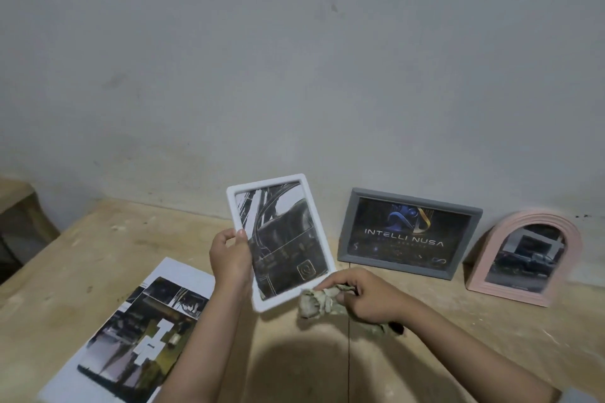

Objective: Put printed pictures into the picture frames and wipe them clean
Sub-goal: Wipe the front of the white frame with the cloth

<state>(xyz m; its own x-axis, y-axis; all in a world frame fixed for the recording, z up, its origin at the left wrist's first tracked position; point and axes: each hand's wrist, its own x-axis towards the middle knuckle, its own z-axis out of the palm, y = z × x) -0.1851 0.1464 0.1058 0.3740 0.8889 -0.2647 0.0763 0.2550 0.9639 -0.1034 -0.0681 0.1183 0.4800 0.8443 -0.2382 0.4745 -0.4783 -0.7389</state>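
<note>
Gripping the white frame by its left edge with the left hand, thumb over the front, tilted above the table; right hand clenched on a crumpled cloth at the lower corner. Probably light and stiff, glazing likely smudge-prone and fragile: best held by the rim. Grey frame and pink frame leaning on the wall just right. Printed sheet lying left, table's edge beyond it.

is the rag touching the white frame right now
Cannot tell. In the head view the rag in the right hand meets the white frame at its lower corner, but contact isn't plain.
</note>
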